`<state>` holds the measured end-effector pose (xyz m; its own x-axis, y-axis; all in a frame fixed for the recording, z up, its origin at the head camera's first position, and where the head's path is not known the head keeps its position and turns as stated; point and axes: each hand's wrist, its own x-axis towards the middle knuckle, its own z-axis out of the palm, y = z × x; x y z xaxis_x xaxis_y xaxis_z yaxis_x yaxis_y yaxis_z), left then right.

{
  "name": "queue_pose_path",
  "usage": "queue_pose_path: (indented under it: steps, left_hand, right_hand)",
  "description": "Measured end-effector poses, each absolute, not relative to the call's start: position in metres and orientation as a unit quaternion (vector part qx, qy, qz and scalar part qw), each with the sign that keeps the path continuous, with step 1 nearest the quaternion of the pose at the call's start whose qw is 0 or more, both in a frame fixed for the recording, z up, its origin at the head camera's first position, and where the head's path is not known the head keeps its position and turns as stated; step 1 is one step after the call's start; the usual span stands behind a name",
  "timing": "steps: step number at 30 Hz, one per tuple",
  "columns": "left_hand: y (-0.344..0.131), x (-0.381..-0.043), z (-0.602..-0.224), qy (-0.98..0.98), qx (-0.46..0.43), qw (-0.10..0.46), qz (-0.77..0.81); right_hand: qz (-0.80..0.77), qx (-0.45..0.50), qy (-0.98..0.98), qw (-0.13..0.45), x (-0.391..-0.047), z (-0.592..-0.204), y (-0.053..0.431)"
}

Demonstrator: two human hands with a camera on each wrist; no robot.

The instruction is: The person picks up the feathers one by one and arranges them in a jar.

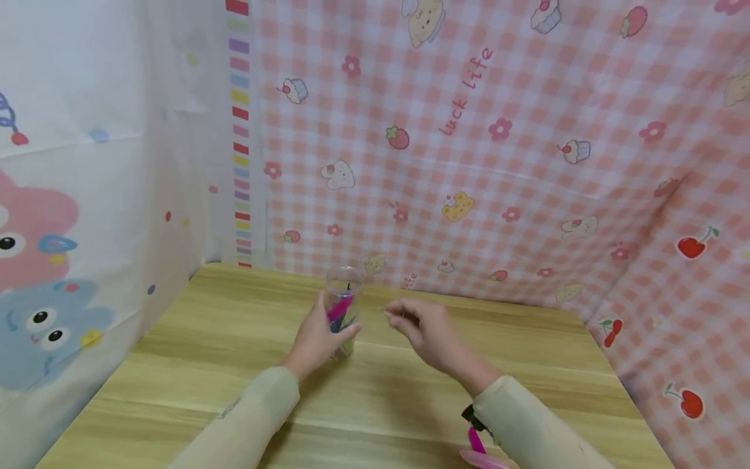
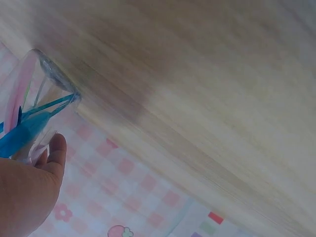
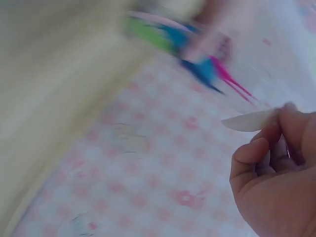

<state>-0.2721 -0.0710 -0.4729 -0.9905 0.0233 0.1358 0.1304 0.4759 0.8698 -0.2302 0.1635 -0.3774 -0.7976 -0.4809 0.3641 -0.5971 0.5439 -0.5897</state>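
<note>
Near the far edge of the table, my left hand [image 1: 315,339] grips a tall clear plastic cup [image 1: 346,281], fingers round its far side and thumb in front. Inside the cup are several slim coloured pieces, among them a magenta one [image 1: 340,307] and a blue one [image 2: 27,132]; green and pale pink also show, blurred in the right wrist view. To the right of the cup, my right hand [image 1: 429,331] pinches a thin white pointed piece [image 3: 248,122] between thumb and fingers. Its tip points toward the cup, with a gap between.
A magenta piece [image 1: 476,440] and a pale pink piece [image 1: 483,460] lie at the near side of the table, partly behind the right sleeve [image 1: 527,417]. Behind the wood-grain table [image 1: 375,410] hangs a pink checked cloth [image 1: 375,104]; a white printed cloth [image 1: 70,195] hangs at the left.
</note>
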Motion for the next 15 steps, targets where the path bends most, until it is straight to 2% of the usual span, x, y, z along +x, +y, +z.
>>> queue_pose_path:
  steps: [3, 5, 15]
  left_hand:
    - [-0.072, -0.272, -0.476, -0.855, -0.045, 0.049, -0.514]
    - [-0.072, -0.272, -0.477, -0.853, -0.043, 0.047, -0.518]
    - [-0.074, -0.272, -0.476, -0.84, -0.054, 0.056, -0.536]
  right_hand:
    - [0.439, 0.276, -0.848, 0.113, -0.24, -0.353, 0.147]
    - [0.482, 0.257, -0.83, 0.116, -0.245, -0.344, 0.135]
    - [0.655, 0.178, -0.734, 0.026, -0.264, -0.356, 0.098]
